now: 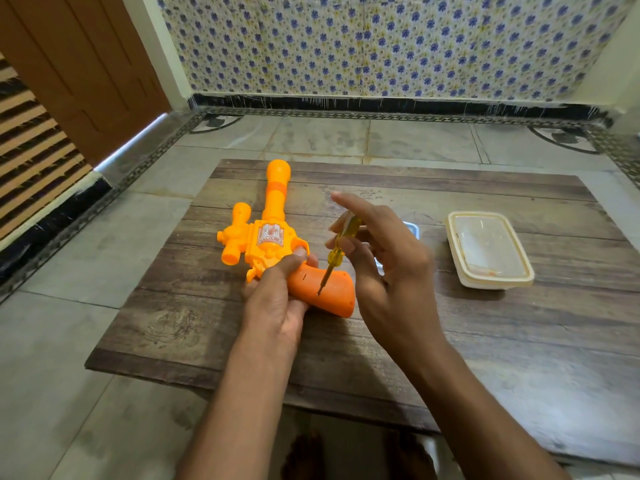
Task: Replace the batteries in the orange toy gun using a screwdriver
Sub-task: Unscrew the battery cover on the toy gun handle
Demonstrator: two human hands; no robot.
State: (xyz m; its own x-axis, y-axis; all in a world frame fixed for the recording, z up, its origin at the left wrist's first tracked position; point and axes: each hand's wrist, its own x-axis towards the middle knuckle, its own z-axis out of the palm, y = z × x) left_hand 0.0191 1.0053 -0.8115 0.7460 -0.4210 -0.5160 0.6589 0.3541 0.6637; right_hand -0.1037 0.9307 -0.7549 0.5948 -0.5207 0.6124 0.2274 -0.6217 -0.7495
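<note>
The orange toy gun lies on a low wooden table, barrel pointing away from me, darker orange grip towards me on the right. My left hand grips the gun where the body meets the grip, thumb up by the trigger guard. My right hand holds a screwdriver with a clear yellow handle between its fingers, forefinger stretched out above. The screwdriver's metal tip rests on the side of the grip.
A shallow cream plastic container stands on the table's right side. A small pale object is partly hidden behind my right hand. Tiled floor surrounds the table; a brown door is at the left, patterned wall tiles behind.
</note>
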